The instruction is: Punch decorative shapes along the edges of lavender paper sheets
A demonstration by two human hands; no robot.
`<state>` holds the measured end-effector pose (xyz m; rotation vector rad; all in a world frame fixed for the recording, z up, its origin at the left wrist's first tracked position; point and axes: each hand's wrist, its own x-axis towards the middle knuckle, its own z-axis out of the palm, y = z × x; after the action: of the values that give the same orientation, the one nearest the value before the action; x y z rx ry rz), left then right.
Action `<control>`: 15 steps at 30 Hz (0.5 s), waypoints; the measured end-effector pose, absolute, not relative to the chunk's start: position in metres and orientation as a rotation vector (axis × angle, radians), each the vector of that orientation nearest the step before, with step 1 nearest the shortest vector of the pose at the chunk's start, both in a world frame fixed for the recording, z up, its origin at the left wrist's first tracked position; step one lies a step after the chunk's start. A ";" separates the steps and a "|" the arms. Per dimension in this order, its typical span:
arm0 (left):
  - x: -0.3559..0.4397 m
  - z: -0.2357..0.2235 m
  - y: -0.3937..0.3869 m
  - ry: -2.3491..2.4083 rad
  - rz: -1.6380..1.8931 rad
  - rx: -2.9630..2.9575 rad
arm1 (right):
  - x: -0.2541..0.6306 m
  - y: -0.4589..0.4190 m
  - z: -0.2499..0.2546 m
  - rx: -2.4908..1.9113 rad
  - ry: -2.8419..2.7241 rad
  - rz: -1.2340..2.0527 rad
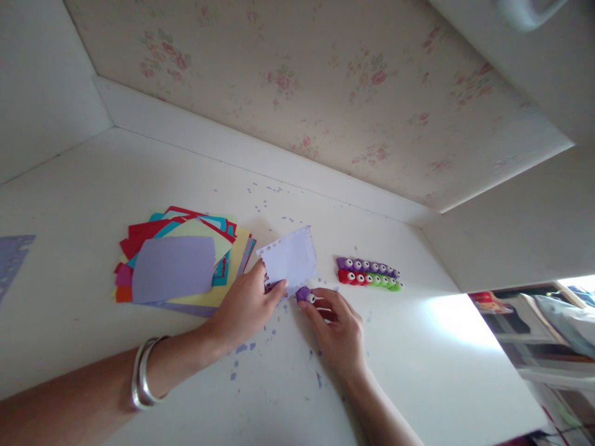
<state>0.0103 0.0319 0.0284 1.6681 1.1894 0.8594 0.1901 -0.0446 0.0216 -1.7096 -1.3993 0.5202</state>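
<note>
A lavender sheet of paper (pixel 292 257) with small holes punched along its edges is pinched at its lower left by my left hand (pixel 248 303). My right hand (pixel 337 328) grips a small purple paper punch (pixel 304 295) with a white button, right at the sheet's lower edge. Whether the sheet sits inside the punch's slot is too small to tell. Right of the sheet, purple punches (pixel 367 266) form one row. Red punches (pixel 354 278) and green punches (pixel 385 282) make up a second row in front of it.
A pile of coloured paper (pixel 174 266) lies left of my left hand. Lavender paper scraps (pixel 242 348) are scattered over the white table (pixel 186 371). Another punched lavender sheet (pixel 13 260) lies at the far left. A floral-patterned wall (pixel 283 80) rises behind.
</note>
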 end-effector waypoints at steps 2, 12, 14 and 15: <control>0.010 0.028 0.032 1.195 0.859 1.678 | 0.190 -0.044 0.021 -1.713 -1.397 0.515; 0.010 0.028 0.032 1.197 0.850 1.676 | 0.191 -0.045 0.021 -1.713 -1.400 0.524; 0.010 0.029 0.032 1.190 0.856 1.654 | 0.191 -0.045 0.021 -1.717 -1.398 0.528; 0.010 0.029 0.032 1.191 0.859 1.655 | 0.191 -0.045 0.021 -1.719 -1.397 0.529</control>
<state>0.0101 0.0319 0.0291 1.6550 1.1905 0.8586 0.1909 -0.0453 0.0211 -1.7191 -1.3972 0.5285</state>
